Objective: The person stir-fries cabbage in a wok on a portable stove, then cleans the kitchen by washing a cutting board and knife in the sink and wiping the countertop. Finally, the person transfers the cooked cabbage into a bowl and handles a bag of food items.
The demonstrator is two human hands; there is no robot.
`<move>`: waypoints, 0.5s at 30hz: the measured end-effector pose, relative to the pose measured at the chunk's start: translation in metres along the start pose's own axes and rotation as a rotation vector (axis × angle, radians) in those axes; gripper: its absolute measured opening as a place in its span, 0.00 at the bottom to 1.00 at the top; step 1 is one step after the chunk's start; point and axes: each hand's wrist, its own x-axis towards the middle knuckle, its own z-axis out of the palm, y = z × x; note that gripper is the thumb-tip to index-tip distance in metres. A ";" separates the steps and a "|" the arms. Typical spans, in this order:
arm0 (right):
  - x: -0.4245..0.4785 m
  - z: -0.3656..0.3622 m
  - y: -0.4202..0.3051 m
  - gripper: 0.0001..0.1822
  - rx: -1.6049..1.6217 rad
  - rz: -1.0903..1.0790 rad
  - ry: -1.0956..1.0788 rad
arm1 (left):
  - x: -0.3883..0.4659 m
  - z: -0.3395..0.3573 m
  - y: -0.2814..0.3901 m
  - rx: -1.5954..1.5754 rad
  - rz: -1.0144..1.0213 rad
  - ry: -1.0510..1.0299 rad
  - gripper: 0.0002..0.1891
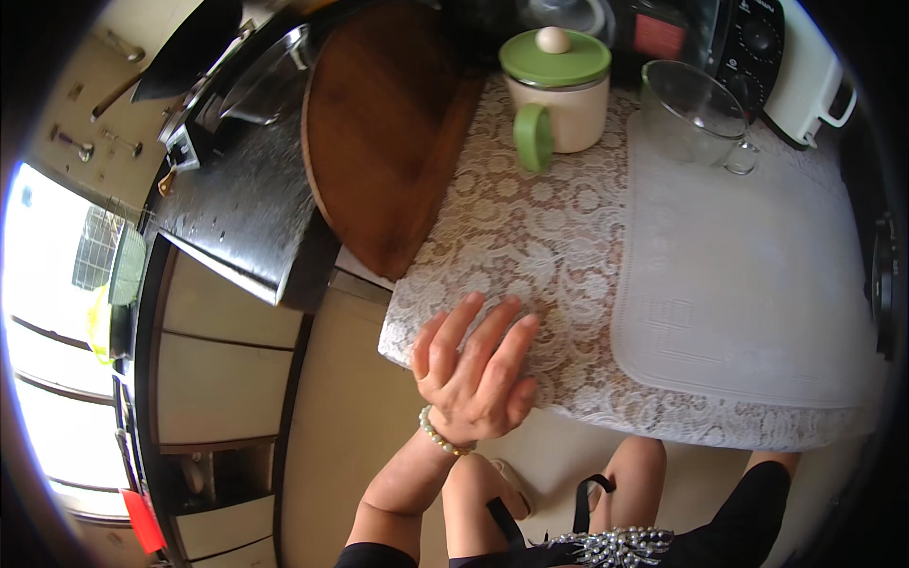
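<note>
My left hand (472,376), with a beaded bracelet at its wrist, rests palm down on the white lace tablecloth (518,263) near the table's front left corner. Its fingers are slightly apart and nothing shows in its grasp. My right forearm reaches under the table's front edge at the lower right, and that hand is out of sight. Farther back stands a cream mug (575,117) with a green handle and a green lid (555,60). Right of the mug, a clear glass measuring cup (692,117) stands at the back of a white silicone mat (738,277).
A round wooden board (383,135) lies along the table's left side. Behind the glass cup is a white appliance (809,71) with black dials. Leftward are a dark countertop (234,206) and cabinets (220,383). My knees are below the table's front edge.
</note>
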 end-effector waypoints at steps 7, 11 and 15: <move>0.000 0.025 0.010 0.19 0.040 -0.069 -0.060 | -0.004 0.006 -0.007 -0.031 0.055 0.159 0.20; 0.005 0.036 0.015 0.19 0.058 -0.094 -0.084 | -0.005 0.013 -0.009 -0.038 0.084 0.263 0.19; 0.003 0.042 0.022 0.18 0.068 -0.090 -0.099 | -0.004 0.017 -0.006 -0.056 0.083 0.284 0.20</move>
